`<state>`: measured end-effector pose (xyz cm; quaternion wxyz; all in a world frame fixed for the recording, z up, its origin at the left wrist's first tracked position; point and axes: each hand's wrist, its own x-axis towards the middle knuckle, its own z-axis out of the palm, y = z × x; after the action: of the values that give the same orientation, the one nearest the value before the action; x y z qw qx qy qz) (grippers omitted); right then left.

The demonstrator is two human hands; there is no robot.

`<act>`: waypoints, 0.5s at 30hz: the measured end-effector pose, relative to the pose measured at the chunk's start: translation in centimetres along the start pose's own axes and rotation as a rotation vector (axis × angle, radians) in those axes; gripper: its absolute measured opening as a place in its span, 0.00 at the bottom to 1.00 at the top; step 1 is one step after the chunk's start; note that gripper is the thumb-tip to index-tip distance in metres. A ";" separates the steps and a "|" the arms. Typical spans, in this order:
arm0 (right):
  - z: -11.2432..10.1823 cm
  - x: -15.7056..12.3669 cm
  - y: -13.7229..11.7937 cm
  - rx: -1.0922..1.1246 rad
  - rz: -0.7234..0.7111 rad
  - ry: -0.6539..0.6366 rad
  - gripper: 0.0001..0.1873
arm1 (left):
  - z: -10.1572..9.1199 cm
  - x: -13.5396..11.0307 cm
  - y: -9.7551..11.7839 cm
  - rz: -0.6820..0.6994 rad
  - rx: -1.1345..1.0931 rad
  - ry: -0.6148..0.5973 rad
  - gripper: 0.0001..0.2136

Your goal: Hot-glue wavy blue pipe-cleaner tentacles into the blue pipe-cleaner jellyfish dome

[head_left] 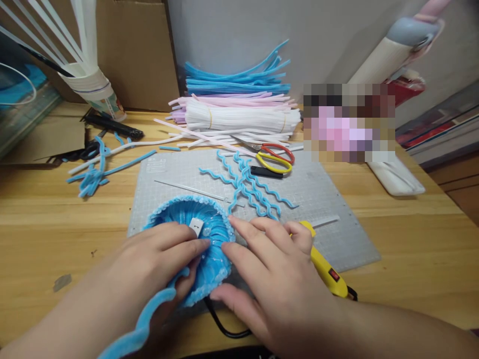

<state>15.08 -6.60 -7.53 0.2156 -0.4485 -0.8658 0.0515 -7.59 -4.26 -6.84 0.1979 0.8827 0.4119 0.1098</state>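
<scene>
A bowl-shaped piece of blue pipe cleaners [220,264] lies with its hollow side up, clear glue blobs and a small white square block [196,227] inside. My left hand [160,254] reaches into the hollow, fingers closed. A wavy blue pipe cleaner [144,314] runs from between its thumb and fingers toward the lower left; the pinched end is hidden. My right hand [273,264] grips the bowl's right rim, thumb low and fingertips at the edge. Beside that hand lies a yellow glue gun [325,269], partly covered by it.
On the grey cutting mat [359,249] lie wavy blue pipe cleaners [245,184], scissors [275,158] and a thin metal rod [187,188]. Behind are bundles of white pipe cleaners [239,117] and blue pipe cleaners [235,80]. A cup [93,92] stands left; a black cord [220,321] runs near the bowl.
</scene>
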 end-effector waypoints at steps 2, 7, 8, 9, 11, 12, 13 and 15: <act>0.0 0.0 0.0 -0.001 0.001 -0.002 0.19 | 0.1 0.1 -0.1 -0.015 -0.005 -0.020 0.17; 0.0 0.1 0.0 0.003 0.006 -0.002 0.19 | 0.1 0.1 -0.2 -0.012 -0.016 -0.059 0.17; 0.0 0.1 0.0 0.003 0.004 -0.001 0.19 | 0.1 0.0 -0.2 -0.011 -0.013 -0.060 0.17; -0.1 0.0 0.0 0.003 0.002 0.000 0.19 | 0.1 0.0 -0.2 -0.004 -0.010 -0.056 0.17; -0.1 0.0 -0.1 0.004 -0.002 -0.001 0.19 | 0.1 0.0 -0.1 0.005 -0.012 -0.054 0.17; -0.1 0.0 -0.1 0.005 -0.003 -0.001 0.19 | 0.1 0.0 -0.1 0.005 -0.017 -0.057 0.17; -0.2 0.0 -0.1 0.005 -0.004 -0.004 0.19 | 0.0 0.1 0.0 0.003 -0.024 -0.066 0.17; -0.1 0.1 -0.1 0.003 -0.004 -0.009 0.19 | 0.0 0.2 0.1 -0.017 -0.035 -0.096 0.17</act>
<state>15.03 -6.63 -7.34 0.2126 -0.4461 -0.8677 0.0542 -7.42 -4.16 -6.79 0.2337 0.8797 0.4076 0.0730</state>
